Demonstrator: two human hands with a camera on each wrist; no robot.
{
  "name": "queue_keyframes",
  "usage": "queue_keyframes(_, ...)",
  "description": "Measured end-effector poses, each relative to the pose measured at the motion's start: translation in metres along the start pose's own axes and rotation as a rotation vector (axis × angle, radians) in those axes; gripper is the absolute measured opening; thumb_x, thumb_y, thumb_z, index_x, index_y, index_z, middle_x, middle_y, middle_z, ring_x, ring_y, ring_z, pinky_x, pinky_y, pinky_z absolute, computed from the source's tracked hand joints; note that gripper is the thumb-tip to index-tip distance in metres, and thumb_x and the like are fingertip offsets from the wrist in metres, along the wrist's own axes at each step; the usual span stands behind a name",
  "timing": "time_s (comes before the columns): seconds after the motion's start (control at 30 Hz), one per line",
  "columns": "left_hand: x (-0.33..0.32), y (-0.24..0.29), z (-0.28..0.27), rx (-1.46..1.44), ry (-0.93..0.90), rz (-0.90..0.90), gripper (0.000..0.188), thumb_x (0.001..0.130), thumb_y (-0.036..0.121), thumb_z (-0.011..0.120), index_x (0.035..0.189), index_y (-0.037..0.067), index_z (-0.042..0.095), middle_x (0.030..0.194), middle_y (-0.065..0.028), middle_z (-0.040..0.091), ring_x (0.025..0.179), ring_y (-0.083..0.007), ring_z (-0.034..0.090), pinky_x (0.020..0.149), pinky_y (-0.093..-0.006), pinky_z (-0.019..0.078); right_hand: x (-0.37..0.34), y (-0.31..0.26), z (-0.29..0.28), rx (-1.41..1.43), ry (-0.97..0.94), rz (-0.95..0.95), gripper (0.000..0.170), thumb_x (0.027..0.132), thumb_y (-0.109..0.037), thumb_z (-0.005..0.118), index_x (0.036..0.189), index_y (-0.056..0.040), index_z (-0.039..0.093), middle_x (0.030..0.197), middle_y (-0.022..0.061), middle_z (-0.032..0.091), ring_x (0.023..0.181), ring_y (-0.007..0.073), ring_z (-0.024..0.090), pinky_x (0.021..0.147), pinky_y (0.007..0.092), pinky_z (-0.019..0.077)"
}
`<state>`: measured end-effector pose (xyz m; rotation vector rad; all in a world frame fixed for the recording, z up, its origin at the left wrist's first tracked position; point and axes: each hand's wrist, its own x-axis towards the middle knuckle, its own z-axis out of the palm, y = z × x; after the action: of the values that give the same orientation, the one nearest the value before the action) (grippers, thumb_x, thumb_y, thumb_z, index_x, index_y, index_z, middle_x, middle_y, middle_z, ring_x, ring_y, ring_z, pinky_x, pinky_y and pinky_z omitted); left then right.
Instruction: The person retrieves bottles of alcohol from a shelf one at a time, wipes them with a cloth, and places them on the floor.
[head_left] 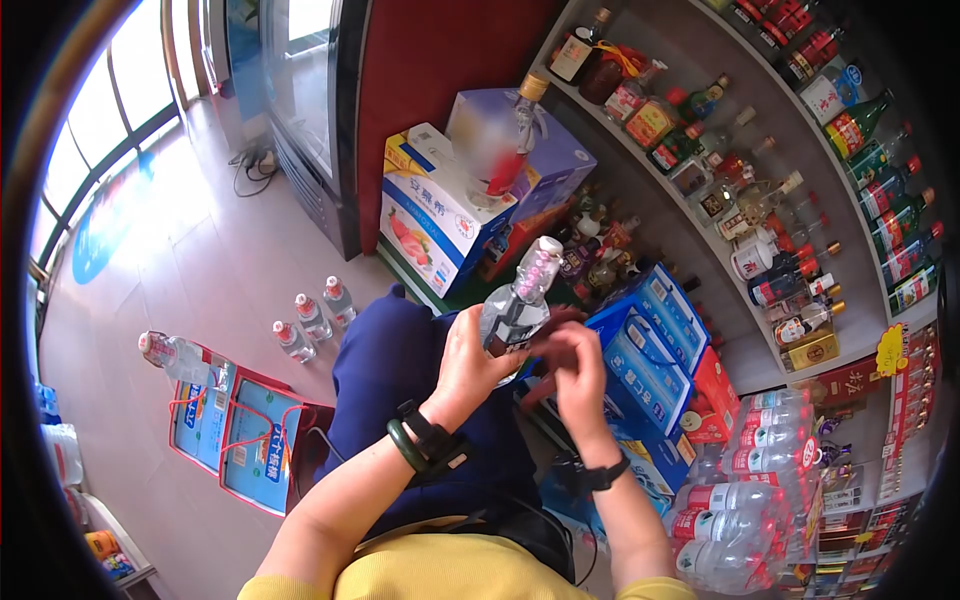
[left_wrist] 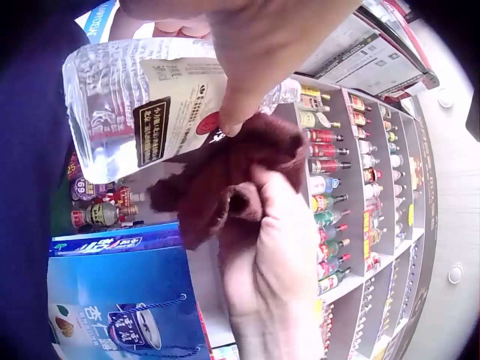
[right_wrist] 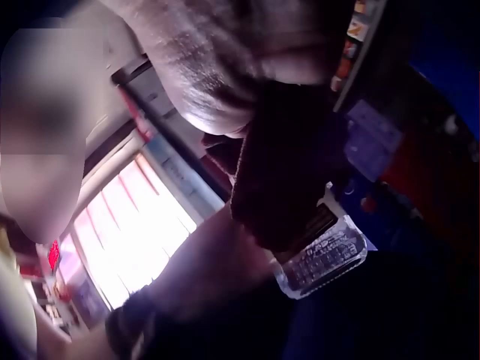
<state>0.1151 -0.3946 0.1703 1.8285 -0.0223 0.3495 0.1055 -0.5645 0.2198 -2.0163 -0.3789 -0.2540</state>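
Note:
In the head view my left hand (head_left: 467,358) grips a clear glass bottle (head_left: 508,312), its pale, patterned cap end tilted up and away from me. The left wrist view shows the bottle's cream and black label (left_wrist: 169,112) and ribbed clear glass. My right hand (left_wrist: 274,255) bunches a dark red cloth (left_wrist: 232,176) in its fingers, right at the bottle's side. From the right wrist the cloth (right_wrist: 281,165) hangs in shadow under my right hand (right_wrist: 217,67) and covers part of the bottle (right_wrist: 326,259).
Three small clear bottles (head_left: 313,318) stand on the floor to the left, beyond red-edged gift boxes (head_left: 235,420) and a larger bottle (head_left: 180,357). Cartons (head_left: 430,215) with a bottle on top stand ahead. Blue boxes (head_left: 650,370), packed water bottles (head_left: 735,520) and liquor shelves (head_left: 690,150) fill the right.

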Motion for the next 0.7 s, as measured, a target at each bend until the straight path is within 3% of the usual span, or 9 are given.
queue_keyframes(0.07, -0.002, 0.006, -0.006, 0.003, -0.012, 0.005, 0.072, 0.068, 0.023, 0.087, 0.124, -0.004, 0.05, 0.115, -0.0219, 0.058, 0.111, -0.0385, 0.056, 0.095, -0.0431, 0.0463, 0.014, -0.002, -0.01, 0.519, 0.026, 0.269, 0.029, 0.091, 0.004, 0.049, 0.118, -0.0043, 0.054, 0.12, 0.0153, 0.063, 0.105, 0.0241, 0.065, 0.09, 0.0358, 0.0546)
queue_keyframes(0.13, -0.006, 0.005, -0.006, 0.008, -0.031, -0.005, 0.074, 0.068, 0.023, 0.087, 0.126, -0.003, 0.049, 0.116, -0.0219, 0.057, 0.113, -0.0382, 0.055, 0.097, -0.043, 0.0452, 0.031, -0.005, -0.013, 0.672, 0.164, 0.131, 0.029, 0.096, 0.004, 0.042, 0.122, -0.0019, 0.053, 0.121, 0.0136, 0.064, 0.109, 0.0216, 0.064, 0.094, 0.0333, 0.0532)
queue_keyframes(0.17, -0.008, 0.006, -0.005, 0.018, -0.043, -0.008, 0.074, 0.068, 0.023, 0.087, 0.126, -0.003, 0.049, 0.116, -0.0219, 0.057, 0.113, -0.0382, 0.055, 0.097, -0.043, 0.0452, 0.049, -0.036, -0.012, 0.559, 0.275, 0.034, 0.033, 0.098, 0.002, 0.043, 0.129, -0.002, 0.052, 0.123, 0.012, 0.063, 0.111, 0.0192, 0.063, 0.1, 0.0322, 0.0492)
queue_keyframes(0.23, -0.008, 0.008, -0.002, 0.008, -0.099, 0.005, 0.075, 0.068, 0.022, 0.087, 0.126, -0.003, 0.047, 0.116, -0.0219, 0.057, 0.113, -0.0382, 0.055, 0.097, -0.0433, 0.0453, 0.061, -0.045, -0.016, 0.485, -0.015, -0.055, 0.038, 0.101, 0.0, 0.044, 0.138, -0.0019, 0.048, 0.128, 0.0121, 0.06, 0.114, 0.0184, 0.06, 0.104, 0.0319, 0.0451)
queue_keyframes(0.43, -0.015, -0.001, 0.002, 0.096, 0.006, 0.078, 0.078, 0.067, 0.021, 0.088, 0.126, -0.005, 0.045, 0.113, -0.0228, 0.057, 0.109, -0.0406, 0.056, 0.093, -0.0443, 0.0472, 0.047, -0.037, 0.033, 0.171, 0.121, -0.214, 0.046, 0.103, -0.003, 0.045, 0.148, -0.0002, 0.037, 0.131, 0.0151, 0.058, 0.118, 0.0205, 0.059, 0.102, 0.0323, 0.0461)
queue_keyframes(0.53, -0.016, -0.003, 0.001, 0.113, 0.024, 0.083, 0.078, 0.067, 0.021, 0.088, 0.126, -0.006, 0.045, 0.112, -0.0233, 0.057, 0.108, -0.0411, 0.056, 0.092, -0.0444, 0.0479, 0.036, -0.024, 0.036, 0.15, 0.116, -0.17, 0.046, 0.102, -0.005, 0.047, 0.147, 0.0001, 0.038, 0.131, 0.0152, 0.058, 0.115, 0.0194, 0.059, 0.099, 0.032, 0.0477)
queue_keyframes(0.6, -0.013, -0.005, 0.002, 0.134, 0.044, 0.086, 0.077, 0.067, 0.019, 0.087, 0.126, -0.006, 0.045, 0.112, -0.0238, 0.057, 0.107, -0.0413, 0.057, 0.092, -0.0444, 0.0482, 0.024, -0.026, 0.04, -0.068, 0.107, -0.154, 0.053, 0.096, -0.005, 0.055, 0.146, 0.0002, 0.039, 0.137, 0.0194, 0.054, 0.123, 0.0311, 0.056, 0.103, 0.0399, 0.0444)
queue_keyframes(0.63, -0.011, -0.006, 0.002, 0.15, 0.053, 0.086, 0.077, 0.067, 0.018, 0.087, 0.126, -0.006, 0.045, 0.111, -0.0241, 0.057, 0.107, -0.0414, 0.057, 0.092, -0.0443, 0.0484, 0.018, -0.016, 0.041, -0.444, 0.13, -0.316, 0.056, 0.093, -0.004, 0.058, 0.146, 0.0001, 0.039, 0.139, 0.0208, 0.052, 0.126, 0.0359, 0.053, 0.105, 0.0429, 0.0425)
queue_keyframes(0.7, -0.01, -0.003, 0.0, 0.143, 0.043, 0.069, 0.077, 0.066, 0.017, 0.086, 0.127, -0.006, 0.045, 0.113, -0.0233, 0.057, 0.108, -0.0405, 0.056, 0.093, -0.0443, 0.0481, 0.01, -0.01, 0.041, -0.395, 0.136, -0.293, 0.06, 0.089, -0.003, 0.059, 0.145, 0.0005, 0.04, 0.14, 0.0223, 0.05, 0.128, 0.0415, 0.048, 0.109, 0.0471, 0.038)
